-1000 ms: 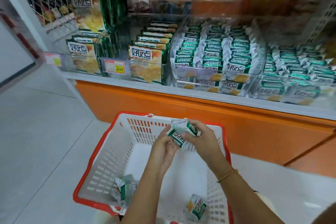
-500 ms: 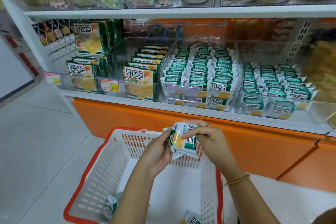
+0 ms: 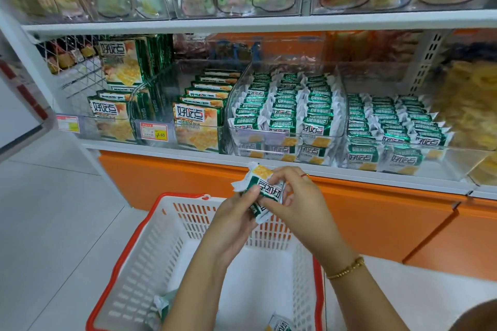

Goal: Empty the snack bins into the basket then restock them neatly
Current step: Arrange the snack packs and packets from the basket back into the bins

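Being held where, the snack packet point(image 3: 266, 187)?
It is gripped by both the left hand point(image 3: 235, 213) and the right hand point(image 3: 300, 205), fingers curled round it, above the far end of the basket point(image 3: 146, 256).
And the bins point(image 3: 269, 136)?
Rows of packets point(image 3: 287, 105) are kept in them on the shelf point(image 3: 161, 152), just beyond the basket.

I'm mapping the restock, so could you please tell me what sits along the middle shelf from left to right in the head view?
Wire rack, stacked green cracker boxes, clear bin of cracker boxes, clear bin of small green packets, second bin of small green packets, yellow snack bags.
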